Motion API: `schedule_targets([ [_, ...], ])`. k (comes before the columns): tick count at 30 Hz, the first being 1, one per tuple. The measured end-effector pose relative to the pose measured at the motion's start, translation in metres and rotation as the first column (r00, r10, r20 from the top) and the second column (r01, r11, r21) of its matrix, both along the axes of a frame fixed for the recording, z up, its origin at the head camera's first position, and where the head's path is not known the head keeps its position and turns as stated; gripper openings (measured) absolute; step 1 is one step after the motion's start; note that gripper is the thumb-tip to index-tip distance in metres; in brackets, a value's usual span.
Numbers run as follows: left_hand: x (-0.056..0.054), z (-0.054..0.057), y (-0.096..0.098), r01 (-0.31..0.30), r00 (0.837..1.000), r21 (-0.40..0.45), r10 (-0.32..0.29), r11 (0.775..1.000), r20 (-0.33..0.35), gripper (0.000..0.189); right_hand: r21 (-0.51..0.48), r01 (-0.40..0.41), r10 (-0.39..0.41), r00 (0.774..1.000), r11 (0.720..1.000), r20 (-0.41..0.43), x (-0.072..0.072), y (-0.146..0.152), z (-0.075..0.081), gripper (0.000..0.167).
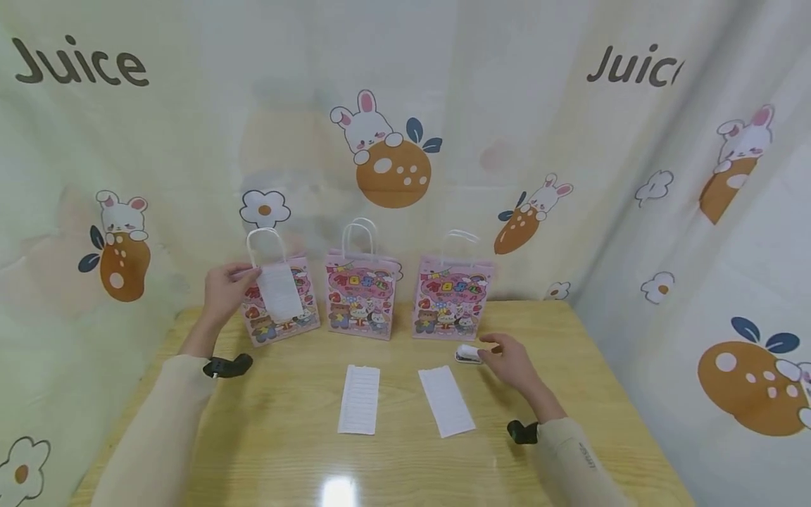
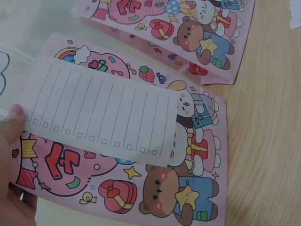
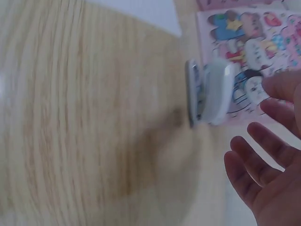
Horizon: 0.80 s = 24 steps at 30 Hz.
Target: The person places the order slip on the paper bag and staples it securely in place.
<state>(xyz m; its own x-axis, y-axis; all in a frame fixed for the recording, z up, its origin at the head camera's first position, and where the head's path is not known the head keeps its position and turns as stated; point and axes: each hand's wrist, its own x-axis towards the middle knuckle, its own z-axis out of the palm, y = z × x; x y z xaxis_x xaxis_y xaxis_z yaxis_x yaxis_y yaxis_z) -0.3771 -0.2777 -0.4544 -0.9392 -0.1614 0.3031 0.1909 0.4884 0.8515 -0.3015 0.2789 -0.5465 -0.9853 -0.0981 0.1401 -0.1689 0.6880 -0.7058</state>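
Note:
My left hand (image 1: 224,292) pinches a lined checklist slip (image 2: 101,110) against the upper edge of the left pink paper gift bag (image 2: 186,195). In the left wrist view the thumb lies at the slip's end, and other fingers are partly hidden behind the bag. The slip hangs over the bag's cartoon front. Beside a small white stapler (image 1: 468,353) on the table is my right hand (image 1: 512,362), its fingers spread and slightly bent, with nothing in them. The right wrist view shows the stapler (image 3: 217,92) just beyond the fingertips.
Two more pink gift bags, a middle one (image 1: 360,296) and a right one (image 1: 453,299), stand upright at the back of the wooden table (image 1: 285,436). Two paper slips lie in front, one left (image 1: 359,400), one right (image 1: 446,401). A printed curtain (image 1: 507,105) hangs behind.

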Motion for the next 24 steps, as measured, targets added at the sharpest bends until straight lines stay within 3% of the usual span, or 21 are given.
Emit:
schedule_targets([
  [11, 0.036, -0.003, -0.007, 0.004, 1.0, -0.017, -0.004, 1.0, -0.031, 0.036, 0.041, -0.03, 0.028, 0.998, 0.999, 0.052, -0.011, 0.001, -0.03, 0.046],
  [18, 0.062, -0.005, -0.007, 0.021, 0.998, 0.007, -0.021, 1.0, -0.066, 0.033, 0.074, -0.034, 0.031, 0.998, 0.997, 0.051, -0.018, -0.004, -0.038, 0.045],
  [24, 0.075, -0.007, -0.001, 0.002, 0.988, -0.006, -0.003, 1.0, -0.153, 0.024, 0.054, -0.021, 0.018, 0.999, 0.998, 0.044, -0.024, -0.008, -0.038, 0.037],
])
